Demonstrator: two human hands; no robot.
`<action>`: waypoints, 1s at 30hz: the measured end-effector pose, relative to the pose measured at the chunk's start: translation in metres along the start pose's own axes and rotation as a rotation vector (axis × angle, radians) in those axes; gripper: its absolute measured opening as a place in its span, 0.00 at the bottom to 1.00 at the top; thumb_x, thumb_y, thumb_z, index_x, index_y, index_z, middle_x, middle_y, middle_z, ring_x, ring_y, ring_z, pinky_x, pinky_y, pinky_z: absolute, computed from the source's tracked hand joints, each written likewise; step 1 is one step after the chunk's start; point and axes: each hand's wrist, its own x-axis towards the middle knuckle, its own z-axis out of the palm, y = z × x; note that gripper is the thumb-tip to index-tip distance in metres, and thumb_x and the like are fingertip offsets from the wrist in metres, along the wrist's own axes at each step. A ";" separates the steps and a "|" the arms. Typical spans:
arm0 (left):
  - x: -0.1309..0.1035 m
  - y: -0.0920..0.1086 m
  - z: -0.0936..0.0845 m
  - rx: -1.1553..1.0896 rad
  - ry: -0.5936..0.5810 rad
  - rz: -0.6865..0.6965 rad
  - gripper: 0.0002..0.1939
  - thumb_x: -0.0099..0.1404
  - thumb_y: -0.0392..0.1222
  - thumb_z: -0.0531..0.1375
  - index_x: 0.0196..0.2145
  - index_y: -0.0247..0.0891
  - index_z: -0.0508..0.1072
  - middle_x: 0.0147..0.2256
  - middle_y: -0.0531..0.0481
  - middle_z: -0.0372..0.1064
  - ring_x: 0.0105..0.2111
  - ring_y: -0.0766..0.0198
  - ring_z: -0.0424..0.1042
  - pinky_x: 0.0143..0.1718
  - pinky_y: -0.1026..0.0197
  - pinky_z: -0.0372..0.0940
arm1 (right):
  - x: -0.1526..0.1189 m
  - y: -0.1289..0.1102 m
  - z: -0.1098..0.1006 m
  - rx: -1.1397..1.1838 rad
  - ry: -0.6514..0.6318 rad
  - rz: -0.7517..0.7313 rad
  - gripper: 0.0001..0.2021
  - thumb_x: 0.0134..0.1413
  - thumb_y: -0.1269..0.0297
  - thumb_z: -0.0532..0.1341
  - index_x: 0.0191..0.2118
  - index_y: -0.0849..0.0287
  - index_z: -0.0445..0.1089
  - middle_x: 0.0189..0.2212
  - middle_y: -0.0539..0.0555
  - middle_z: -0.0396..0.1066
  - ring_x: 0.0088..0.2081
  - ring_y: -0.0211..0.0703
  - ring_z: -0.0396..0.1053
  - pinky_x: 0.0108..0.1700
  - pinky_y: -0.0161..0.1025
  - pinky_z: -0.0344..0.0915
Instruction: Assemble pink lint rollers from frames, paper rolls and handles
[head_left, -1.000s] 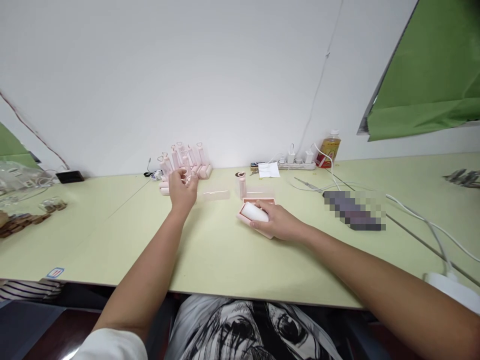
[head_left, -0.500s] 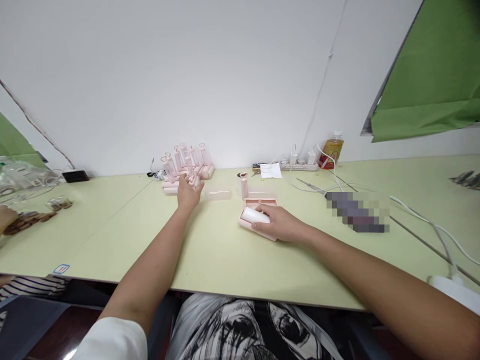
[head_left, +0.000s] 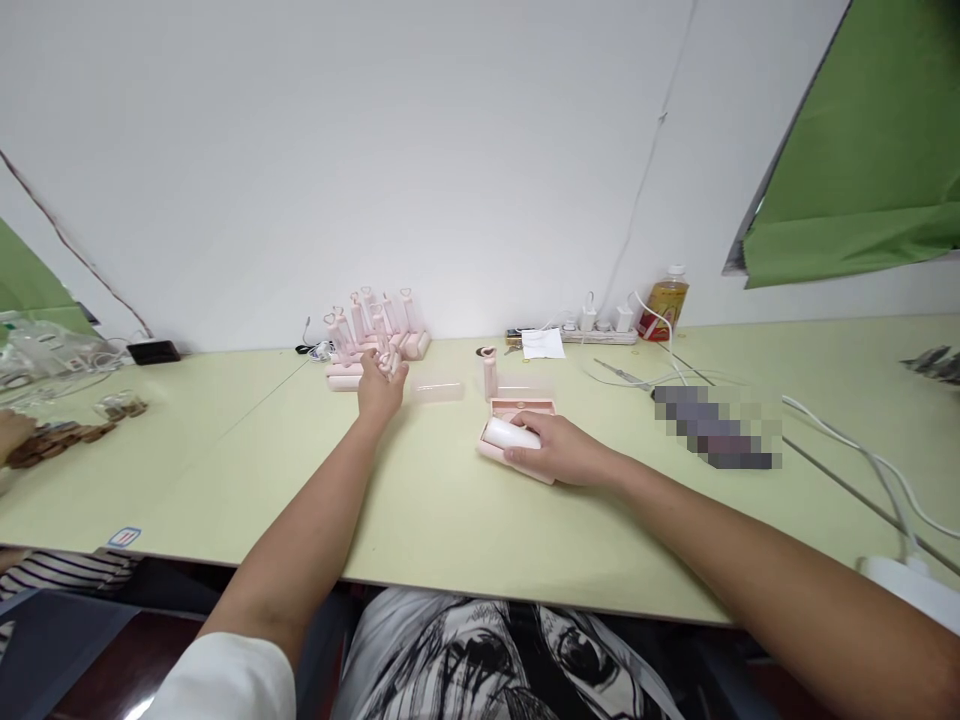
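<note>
Nearest to me, the front stretch of the table (head_left: 450,520) lies bare, perhaps so my forearms can cross it freely. Past that, around the middle between front and back edges, my right hand (head_left: 566,450) is curled over the right end of a white roll (head_left: 510,433), which lies in an open pink case (head_left: 495,456). Fingers sit on the far side, thumb on the near, probably to steady roll and case together; whether the thumb presses roll or case wall I can't tell.

Farther towards the back edge, my left hand (head_left: 381,395) is narrowed at a small pink piece (head_left: 389,362), fingertips close together; I can't tell whether they grip it. Just beside lies a clear cover (head_left: 439,390), with another clear cover (head_left: 525,384) behind the case. Near that one an upright pink handle (head_left: 490,375) stands on end, which likely makes it easy to grab.

Against the back edge, left of centre, more upright handles (head_left: 358,318) stand bunched among pink cases (head_left: 345,382), grouped, I suppose, to save space.
</note>
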 end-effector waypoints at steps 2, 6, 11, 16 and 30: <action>0.000 -0.001 0.001 0.011 -0.007 0.015 0.31 0.62 0.54 0.57 0.57 0.39 0.55 0.48 0.37 0.69 0.47 0.46 0.70 0.44 0.50 0.63 | 0.000 0.000 0.000 0.002 -0.001 -0.004 0.21 0.51 0.49 0.62 0.48 0.54 0.70 0.42 0.55 0.73 0.40 0.50 0.69 0.38 0.39 0.61; 0.000 -0.003 0.002 0.009 -0.005 0.030 0.29 0.64 0.52 0.53 0.59 0.37 0.53 0.47 0.36 0.69 0.46 0.46 0.71 0.43 0.50 0.63 | 0.000 0.000 0.000 -0.006 -0.003 0.004 0.22 0.51 0.49 0.62 0.49 0.55 0.70 0.44 0.56 0.73 0.42 0.51 0.69 0.40 0.41 0.62; 0.001 -0.002 0.000 0.000 0.002 0.036 0.25 0.65 0.50 0.52 0.56 0.38 0.56 0.45 0.39 0.70 0.43 0.47 0.71 0.42 0.52 0.63 | 0.001 0.001 0.001 -0.001 -0.002 0.015 0.23 0.51 0.49 0.62 0.50 0.55 0.70 0.45 0.57 0.73 0.42 0.52 0.69 0.41 0.42 0.62; 0.002 0.000 -0.002 -0.041 -0.002 0.034 0.11 0.66 0.47 0.52 0.42 0.40 0.64 0.37 0.42 0.71 0.41 0.49 0.70 0.42 0.53 0.62 | 0.001 0.002 0.002 -0.002 -0.003 0.000 0.22 0.51 0.49 0.62 0.49 0.55 0.70 0.45 0.56 0.73 0.42 0.52 0.69 0.41 0.42 0.62; -0.030 0.064 -0.021 -1.144 -0.278 -0.455 0.12 0.62 0.51 0.55 0.30 0.41 0.58 0.20 0.61 0.54 0.14 0.73 0.56 0.16 0.70 0.52 | -0.001 -0.009 0.011 0.478 -0.060 0.209 0.22 0.53 0.50 0.60 0.51 0.53 0.66 0.39 0.55 0.72 0.33 0.45 0.69 0.28 0.37 0.63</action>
